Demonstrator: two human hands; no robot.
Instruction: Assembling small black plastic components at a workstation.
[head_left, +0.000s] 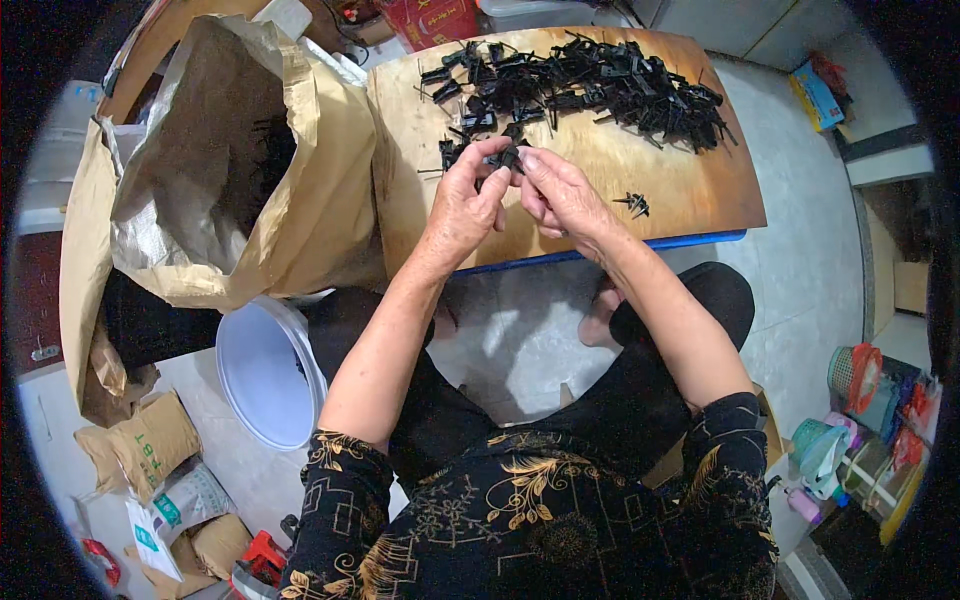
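Black and plastic-looking, a small part (509,155) with a blocky body shows between the person's fingertips, much of its outline covered by them. It is held above the near middle of a wooden board (690,190). The left hand (468,195) has thumb and fingers closed around its left side; the right hand (565,195) pinches its right edge between thumb and bent forefinger, leaving little gap.

Farther out, from the left, a brown paper sack (335,175) with a silvery lining gapes open, dark pieces visible inside, its side against the board. Below it stands a white bucket (265,375), near the person's left leg. Loose black pieces lie just behind the left hand, crowding that side, and join a tangled heap (640,90) along the board's far edge. Right of the hands sits a small dark cluster (633,205), apart from the heap.
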